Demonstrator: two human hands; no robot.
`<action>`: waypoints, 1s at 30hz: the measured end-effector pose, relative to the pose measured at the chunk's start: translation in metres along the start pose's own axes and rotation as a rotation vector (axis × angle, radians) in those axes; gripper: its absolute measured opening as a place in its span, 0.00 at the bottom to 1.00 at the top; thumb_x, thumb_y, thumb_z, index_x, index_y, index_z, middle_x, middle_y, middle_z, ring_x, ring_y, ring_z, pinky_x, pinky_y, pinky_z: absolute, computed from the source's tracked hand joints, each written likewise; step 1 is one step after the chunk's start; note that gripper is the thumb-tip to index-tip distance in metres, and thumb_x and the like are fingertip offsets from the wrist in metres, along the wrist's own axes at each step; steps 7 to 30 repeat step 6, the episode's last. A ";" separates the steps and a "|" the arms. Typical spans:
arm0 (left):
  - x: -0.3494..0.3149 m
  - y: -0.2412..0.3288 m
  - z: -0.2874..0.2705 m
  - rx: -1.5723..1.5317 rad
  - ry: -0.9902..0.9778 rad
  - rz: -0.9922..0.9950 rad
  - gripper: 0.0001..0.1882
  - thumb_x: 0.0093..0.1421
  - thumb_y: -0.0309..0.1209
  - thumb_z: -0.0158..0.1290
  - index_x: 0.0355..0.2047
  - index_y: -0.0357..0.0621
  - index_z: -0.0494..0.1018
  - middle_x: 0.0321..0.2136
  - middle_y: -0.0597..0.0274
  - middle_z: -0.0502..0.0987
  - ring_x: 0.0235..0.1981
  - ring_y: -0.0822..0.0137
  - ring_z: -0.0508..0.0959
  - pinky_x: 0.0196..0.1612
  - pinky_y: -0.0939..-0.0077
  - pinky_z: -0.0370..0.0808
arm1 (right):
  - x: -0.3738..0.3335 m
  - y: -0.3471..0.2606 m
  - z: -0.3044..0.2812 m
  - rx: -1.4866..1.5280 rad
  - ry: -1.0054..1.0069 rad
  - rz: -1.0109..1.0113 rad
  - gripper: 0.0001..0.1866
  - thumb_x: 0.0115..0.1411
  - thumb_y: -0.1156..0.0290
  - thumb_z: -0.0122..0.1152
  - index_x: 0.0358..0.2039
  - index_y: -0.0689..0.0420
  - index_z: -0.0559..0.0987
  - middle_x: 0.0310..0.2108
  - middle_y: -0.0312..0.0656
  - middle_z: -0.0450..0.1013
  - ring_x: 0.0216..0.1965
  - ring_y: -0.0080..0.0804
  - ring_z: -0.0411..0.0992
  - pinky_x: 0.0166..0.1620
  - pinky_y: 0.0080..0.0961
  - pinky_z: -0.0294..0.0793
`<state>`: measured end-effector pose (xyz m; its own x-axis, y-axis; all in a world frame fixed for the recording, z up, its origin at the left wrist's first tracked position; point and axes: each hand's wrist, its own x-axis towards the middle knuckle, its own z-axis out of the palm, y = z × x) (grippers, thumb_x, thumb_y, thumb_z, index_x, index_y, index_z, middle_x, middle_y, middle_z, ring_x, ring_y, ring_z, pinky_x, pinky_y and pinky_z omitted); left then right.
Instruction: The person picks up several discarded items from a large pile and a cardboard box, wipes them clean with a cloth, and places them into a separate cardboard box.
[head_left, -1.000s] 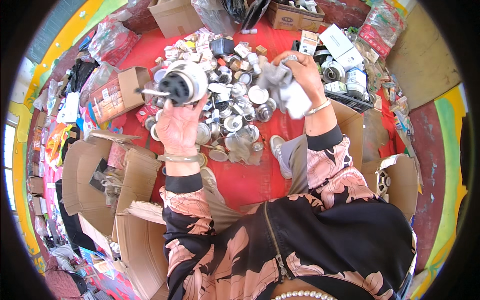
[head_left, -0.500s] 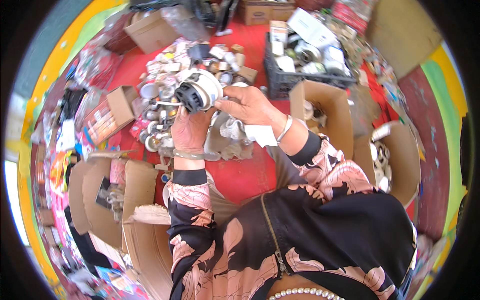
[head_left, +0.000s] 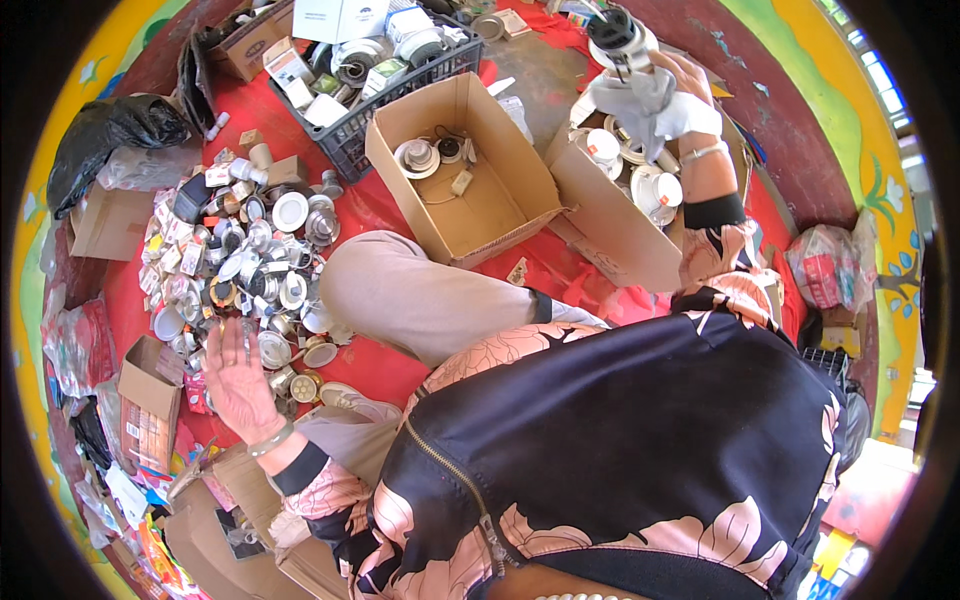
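Observation:
My right hand [head_left: 688, 82] is raised at the upper right, its fingers closed on a round white and black lamp fitting [head_left: 620, 45]. A grey-white cloth [head_left: 645, 108] hangs from the same hand. Below it stands a cardboard box [head_left: 620, 235] with several white round lamp fittings [head_left: 655, 190] inside. At the left, my left hand [head_left: 240, 385] holds nothing, palm up with its fingers stretched out. It is over the near edge of a heap of loose lamp fittings and small boxes [head_left: 245, 260].
An open cardboard box [head_left: 480, 215] with a few fittings stands in the middle. Behind it is a black plastic crate [head_left: 345, 150] full of lamps and cartons. Near my left arm are a small carton [head_left: 150, 395] and another opened box [head_left: 215, 540]. My bent knee [head_left: 400, 290] lies between.
The view has swung to the right. My right hand has carried the lamp fitting and cloth over to the box at the right. My left hand has let go of the fitting.

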<state>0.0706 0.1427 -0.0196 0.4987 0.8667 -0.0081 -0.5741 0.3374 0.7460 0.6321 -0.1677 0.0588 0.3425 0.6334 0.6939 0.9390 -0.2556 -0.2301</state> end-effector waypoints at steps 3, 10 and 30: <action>0.000 -0.002 -0.008 0.001 0.075 -0.023 0.28 0.60 0.41 0.43 0.53 0.32 0.57 0.52 0.46 0.62 0.56 0.56 0.60 0.58 0.59 0.55 | -0.020 0.012 0.015 0.421 -0.078 0.768 0.18 0.41 0.77 0.57 0.36 0.56 0.78 0.37 0.45 0.74 0.38 0.36 0.73 0.45 0.23 0.70; 0.005 -0.007 -0.028 0.006 0.125 -0.068 0.29 0.60 0.42 0.44 0.53 0.32 0.57 0.53 0.48 0.61 0.57 0.55 0.59 0.59 0.59 0.53 | -0.029 0.004 0.077 -0.207 -0.597 0.107 0.14 0.49 0.71 0.54 0.38 0.54 0.78 0.43 0.45 0.72 0.43 0.33 0.71 0.51 0.27 0.65; 0.005 -0.007 -0.028 0.006 0.125 -0.068 0.29 0.60 0.42 0.44 0.53 0.32 0.57 0.53 0.48 0.61 0.57 0.55 0.59 0.59 0.59 0.53 | -0.029 0.004 0.077 -0.207 -0.597 0.107 0.14 0.49 0.71 0.54 0.38 0.54 0.78 0.43 0.45 0.72 0.43 0.33 0.71 0.51 0.27 0.65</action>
